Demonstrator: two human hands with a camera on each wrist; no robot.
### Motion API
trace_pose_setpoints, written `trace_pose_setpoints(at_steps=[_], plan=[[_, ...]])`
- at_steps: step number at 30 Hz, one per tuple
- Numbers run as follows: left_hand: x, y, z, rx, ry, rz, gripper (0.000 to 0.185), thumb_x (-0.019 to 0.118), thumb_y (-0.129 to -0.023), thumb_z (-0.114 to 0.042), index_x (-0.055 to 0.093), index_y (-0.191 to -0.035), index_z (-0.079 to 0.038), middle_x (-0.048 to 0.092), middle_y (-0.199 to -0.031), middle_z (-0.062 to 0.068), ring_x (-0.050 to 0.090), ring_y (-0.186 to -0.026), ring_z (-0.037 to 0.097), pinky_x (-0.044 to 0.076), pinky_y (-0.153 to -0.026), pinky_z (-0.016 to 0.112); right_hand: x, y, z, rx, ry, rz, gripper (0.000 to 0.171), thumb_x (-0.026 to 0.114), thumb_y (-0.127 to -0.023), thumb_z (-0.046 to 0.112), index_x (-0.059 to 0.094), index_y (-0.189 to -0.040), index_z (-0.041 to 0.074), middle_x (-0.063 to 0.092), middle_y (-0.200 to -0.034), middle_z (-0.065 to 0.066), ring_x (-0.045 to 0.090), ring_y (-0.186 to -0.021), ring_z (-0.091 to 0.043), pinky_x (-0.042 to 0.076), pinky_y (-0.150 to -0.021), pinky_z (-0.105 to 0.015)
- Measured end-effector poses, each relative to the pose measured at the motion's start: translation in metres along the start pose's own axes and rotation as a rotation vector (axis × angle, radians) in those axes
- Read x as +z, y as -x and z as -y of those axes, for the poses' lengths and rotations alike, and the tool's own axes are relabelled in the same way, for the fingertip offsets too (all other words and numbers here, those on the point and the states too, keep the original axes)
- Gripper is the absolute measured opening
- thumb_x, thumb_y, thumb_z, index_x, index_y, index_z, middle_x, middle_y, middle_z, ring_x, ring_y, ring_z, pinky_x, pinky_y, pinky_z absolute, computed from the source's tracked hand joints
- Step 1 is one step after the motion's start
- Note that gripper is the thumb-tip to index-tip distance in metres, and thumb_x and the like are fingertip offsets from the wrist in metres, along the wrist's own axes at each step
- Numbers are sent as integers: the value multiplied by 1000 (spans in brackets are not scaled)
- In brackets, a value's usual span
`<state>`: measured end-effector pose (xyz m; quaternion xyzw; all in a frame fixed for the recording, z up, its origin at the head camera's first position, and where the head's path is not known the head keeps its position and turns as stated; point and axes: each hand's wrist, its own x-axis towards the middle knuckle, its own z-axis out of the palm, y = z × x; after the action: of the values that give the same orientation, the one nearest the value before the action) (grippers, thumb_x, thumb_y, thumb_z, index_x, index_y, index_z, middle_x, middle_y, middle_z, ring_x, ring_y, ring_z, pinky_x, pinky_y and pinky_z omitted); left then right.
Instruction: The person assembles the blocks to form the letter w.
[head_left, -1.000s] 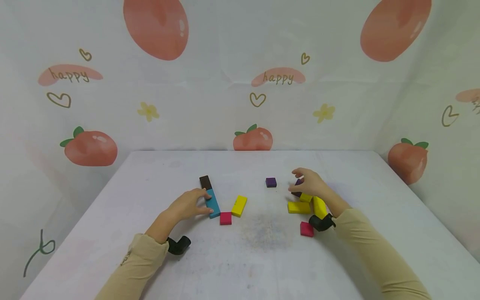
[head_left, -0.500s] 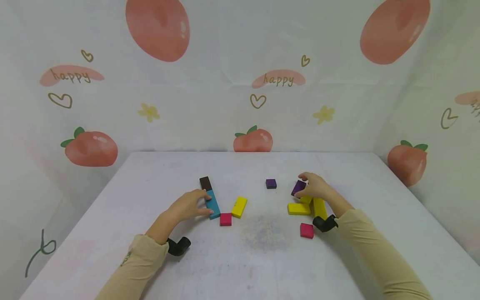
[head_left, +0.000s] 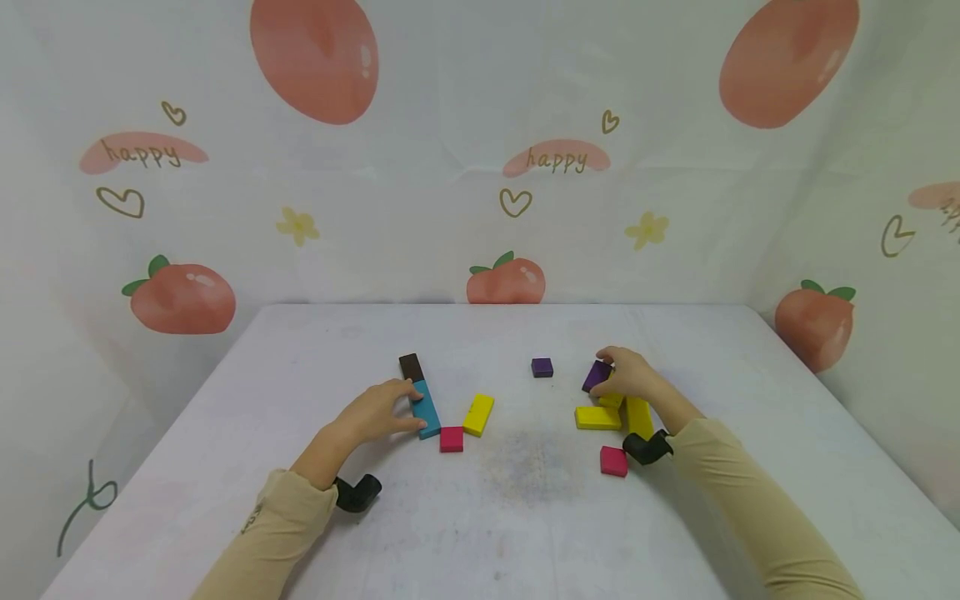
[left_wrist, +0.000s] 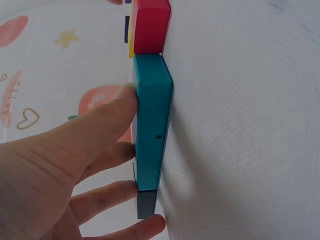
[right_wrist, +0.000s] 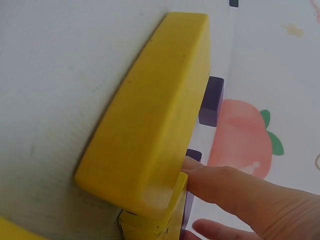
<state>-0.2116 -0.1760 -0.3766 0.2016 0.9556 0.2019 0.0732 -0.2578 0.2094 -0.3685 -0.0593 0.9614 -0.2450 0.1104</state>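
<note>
From the head camera, the left hand (head_left: pixel 375 412) lies low on the white tabletop (head_left: pixel 480 517), its fingers curled against the long teal block (head_left: pixel 426 408), which lies end to end with a dark brown block (head_left: pixel 410 365); the hold looks meant to steady that line. A pink block (head_left: pixel 451 437) and a yellow block (head_left: pixel 477 413) lie just beside the teal one's near end. The right hand (head_left: pixel 633 375) pinches a purple block (head_left: pixel 597 376), tilted above a cluster of yellow blocks (head_left: pixel 598 417), with a second pink block (head_left: pixel 613 460) nearby and a small purple cube (head_left: pixel 542 367) apart.

At the left wrist, thumb and fingers (left_wrist: pixel 107 152) clamp the teal block's (left_wrist: pixel 151 135) sides, pressing it flat.

At the right wrist, a long yellow block (right_wrist: pixel 150 115) fills the view; the fingers (right_wrist: pixel 235 187) seem closed on something purple, though this is mostly hidden.
</note>
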Motion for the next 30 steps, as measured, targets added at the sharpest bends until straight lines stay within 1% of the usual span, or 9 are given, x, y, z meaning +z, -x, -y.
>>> trace_pose_setpoints(at_steps=[8, 13, 18, 23, 30], plan=[[0, 0, 0, -6, -1, 2, 44, 70, -82, -30, 61, -117, -4, 55, -130, 19, 48, -123, 37, 41, -103, 52, 1, 0, 1, 13, 7, -19, 62, 73, -78, 16, 46, -129, -9, 50, -129, -29, 51, -110, -39, 46, -98, -49], [1, 0, 1, -7, -2, 0, 44, 70, -82, -30, 61, -117, -5, 55, -130, 19, 48, -123, 37, 41, -103, 52, -2, 2, 6, 0, 3, -29, 62, 72, -79, 17, 46, -129, -8, 50, -130, -28, 50, -113, -40, 46, -99, -49], [1, -1, 1, -10, -1, -2, 44, 70, -82, -30, 61, -117, -5, 55, -129, 19, 48, -123, 38, 42, -103, 52, -6, 3, 13, -31, 2, -28, 63, 72, -79, 19, 46, -130, -8, 51, -131, -27, 49, -116, -41, 44, -100, -50], [0, -1, 0, -5, 1, -2, 43, 70, -82, -30, 61, -116, -4, 55, -129, 19, 49, -122, 37, 42, -102, 52, -7, 2, 21, -63, -21, -18, 64, 72, -79, 19, 46, -131, -6, 51, -131, -26, 50, -117, -41, 45, -100, -50], [0, -1, 0, -13, 5, 0, 43, 70, -82, -30, 61, -116, -5, 55, -129, 19, 49, -123, 37, 42, -103, 51, -4, 0, 34, -154, -33, -34, 63, 74, -77, 19, 49, -128, -9, 54, -128, -27, 52, -115, -42, 45, -100, -48]])
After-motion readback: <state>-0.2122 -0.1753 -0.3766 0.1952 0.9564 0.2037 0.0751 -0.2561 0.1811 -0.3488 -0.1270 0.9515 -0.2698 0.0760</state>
